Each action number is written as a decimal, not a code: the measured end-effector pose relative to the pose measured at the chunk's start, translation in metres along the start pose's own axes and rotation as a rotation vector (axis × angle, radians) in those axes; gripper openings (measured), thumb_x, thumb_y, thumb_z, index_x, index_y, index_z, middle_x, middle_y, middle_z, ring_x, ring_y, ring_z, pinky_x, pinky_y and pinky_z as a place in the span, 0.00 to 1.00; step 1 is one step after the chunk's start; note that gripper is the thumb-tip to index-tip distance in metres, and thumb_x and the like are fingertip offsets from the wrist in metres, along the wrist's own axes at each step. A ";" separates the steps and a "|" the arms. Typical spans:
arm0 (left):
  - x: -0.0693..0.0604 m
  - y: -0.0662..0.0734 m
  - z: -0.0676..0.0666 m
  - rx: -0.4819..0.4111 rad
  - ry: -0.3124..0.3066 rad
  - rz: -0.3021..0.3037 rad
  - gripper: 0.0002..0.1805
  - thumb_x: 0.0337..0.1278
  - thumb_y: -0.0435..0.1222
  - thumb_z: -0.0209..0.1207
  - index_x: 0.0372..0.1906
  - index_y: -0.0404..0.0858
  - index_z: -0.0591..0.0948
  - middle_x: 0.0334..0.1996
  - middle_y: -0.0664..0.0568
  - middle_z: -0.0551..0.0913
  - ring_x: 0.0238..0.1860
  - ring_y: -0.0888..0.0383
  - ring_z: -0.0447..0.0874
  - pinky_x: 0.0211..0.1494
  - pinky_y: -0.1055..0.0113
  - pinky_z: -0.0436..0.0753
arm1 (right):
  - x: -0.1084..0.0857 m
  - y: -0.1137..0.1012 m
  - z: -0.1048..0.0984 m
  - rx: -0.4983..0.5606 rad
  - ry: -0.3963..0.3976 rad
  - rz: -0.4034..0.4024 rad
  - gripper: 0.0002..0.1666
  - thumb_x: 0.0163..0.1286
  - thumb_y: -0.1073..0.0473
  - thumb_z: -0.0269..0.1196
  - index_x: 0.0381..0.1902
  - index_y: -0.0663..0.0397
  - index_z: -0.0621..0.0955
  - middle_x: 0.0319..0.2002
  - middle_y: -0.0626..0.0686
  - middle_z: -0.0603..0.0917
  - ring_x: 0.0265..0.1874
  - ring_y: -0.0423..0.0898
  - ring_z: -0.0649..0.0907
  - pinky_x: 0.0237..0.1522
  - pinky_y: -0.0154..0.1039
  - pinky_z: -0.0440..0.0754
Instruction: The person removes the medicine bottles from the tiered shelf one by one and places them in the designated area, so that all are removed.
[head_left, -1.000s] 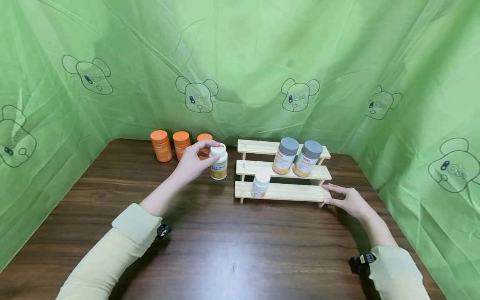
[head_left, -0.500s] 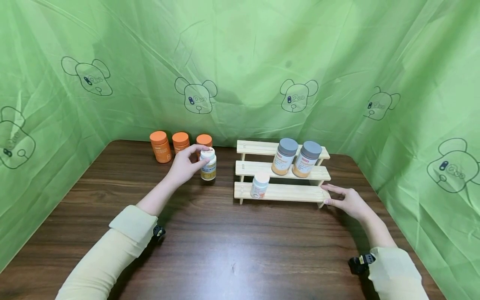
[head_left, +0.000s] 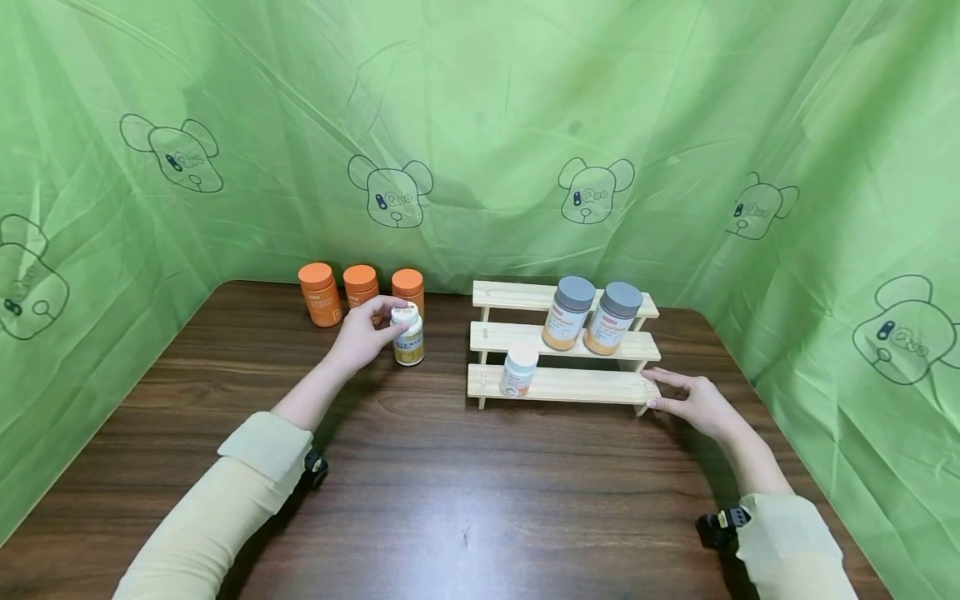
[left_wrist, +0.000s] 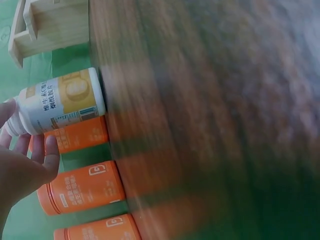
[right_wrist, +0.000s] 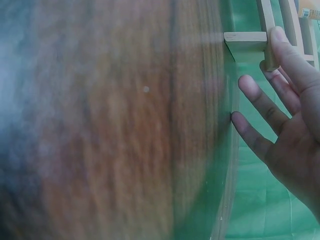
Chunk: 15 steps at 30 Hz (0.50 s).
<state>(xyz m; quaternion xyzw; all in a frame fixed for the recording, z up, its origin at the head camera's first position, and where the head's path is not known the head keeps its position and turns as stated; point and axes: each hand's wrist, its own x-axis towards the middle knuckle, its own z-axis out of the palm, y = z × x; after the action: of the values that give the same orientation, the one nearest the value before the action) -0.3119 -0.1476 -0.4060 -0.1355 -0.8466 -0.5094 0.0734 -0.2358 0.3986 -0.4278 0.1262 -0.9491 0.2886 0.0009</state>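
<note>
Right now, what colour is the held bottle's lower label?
The lower label is mostly golden yellow; the left wrist view shows it best.

Gold-banded bottle (head_left: 409,347) in your left hand (head_left: 362,335): white, dark print, golden-yellow band low down.
Three jars (head_left: 322,302) past your left hand: orange, caps included, pale lettering.
Rack (head_left: 592,385) at your right hand (head_left: 697,404): pale wood.
Two jars (head_left: 566,321) left of your right hand: grey lids, white bodies, orange bases.
Small bottle (head_left: 518,375) between your hands: white; print perhaps orange-pink, too small to be sure.
Table (head_left: 480,475) beneath your hands: dark brown, streaked grain.
Curtain (head_left: 480,92) beyond your hands: green, dark animal-head outlines.
</note>
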 end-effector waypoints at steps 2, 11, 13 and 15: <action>0.000 0.000 0.000 -0.001 -0.005 -0.002 0.18 0.56 0.36 0.64 0.52 0.41 0.77 0.42 0.44 0.79 0.49 0.48 0.74 0.58 0.45 0.71 | 0.000 0.000 0.000 0.005 0.002 -0.002 0.32 0.60 0.48 0.67 0.61 0.46 0.76 0.61 0.63 0.74 0.52 0.54 0.78 0.48 0.41 0.75; -0.001 0.001 -0.002 0.019 -0.044 0.007 0.18 0.55 0.37 0.65 0.51 0.40 0.77 0.44 0.43 0.80 0.49 0.47 0.75 0.54 0.46 0.73 | -0.001 0.000 0.000 0.012 -0.002 -0.001 0.32 0.59 0.48 0.67 0.62 0.46 0.76 0.61 0.63 0.74 0.53 0.54 0.77 0.50 0.42 0.74; -0.001 0.000 -0.002 0.021 -0.047 0.011 0.18 0.55 0.37 0.65 0.51 0.40 0.77 0.45 0.43 0.80 0.50 0.47 0.75 0.54 0.46 0.72 | -0.001 0.000 0.001 0.018 0.001 -0.003 0.32 0.59 0.48 0.67 0.62 0.46 0.76 0.61 0.63 0.74 0.54 0.55 0.76 0.51 0.44 0.74; -0.001 0.001 -0.003 0.020 -0.049 0.011 0.19 0.54 0.37 0.65 0.51 0.41 0.77 0.47 0.44 0.80 0.50 0.47 0.75 0.54 0.46 0.72 | 0.000 0.001 0.001 0.020 -0.002 -0.009 0.32 0.60 0.48 0.67 0.62 0.46 0.76 0.61 0.63 0.73 0.55 0.56 0.75 0.52 0.48 0.73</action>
<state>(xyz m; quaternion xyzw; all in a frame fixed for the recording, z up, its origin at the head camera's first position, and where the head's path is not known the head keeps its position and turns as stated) -0.3103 -0.1499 -0.4045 -0.1517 -0.8525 -0.4969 0.0570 -0.2354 0.3988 -0.4286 0.1308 -0.9456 0.2979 0.0000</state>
